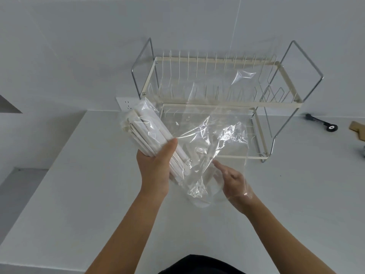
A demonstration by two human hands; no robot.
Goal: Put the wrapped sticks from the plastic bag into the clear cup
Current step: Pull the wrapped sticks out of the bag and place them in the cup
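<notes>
1. Counter [79, 194], white, fills the near and middle ground, running up to a pale tiled wall [79, 46] at the far side.
2. Rack [217, 99], cream with chrome side frames, stands on the counter at the far centre-right; both tiers look bare.
3. Bag [213, 139], clear and crinkled, is up in the air in front of the rack, its loose part spreading right and down over the right hand.
4. Sticks [144, 131], a fat bundle in white paper wrappers, sit inside the bag's left end, tilted up toward far left.
5. Left hand [156, 171] is closed round the bundle's near half through the plastic, thumb across the top.
6. Right hand [233, 180] is loosely open under the bag's loose film, forefinger pointing toward the bundle; whether it pinches the plastic, I can't tell.
7. Black tool [322, 122] lies far right on the counter, well apart from the action.
8. Cup: can't make one out for certain behind that film.
</notes>
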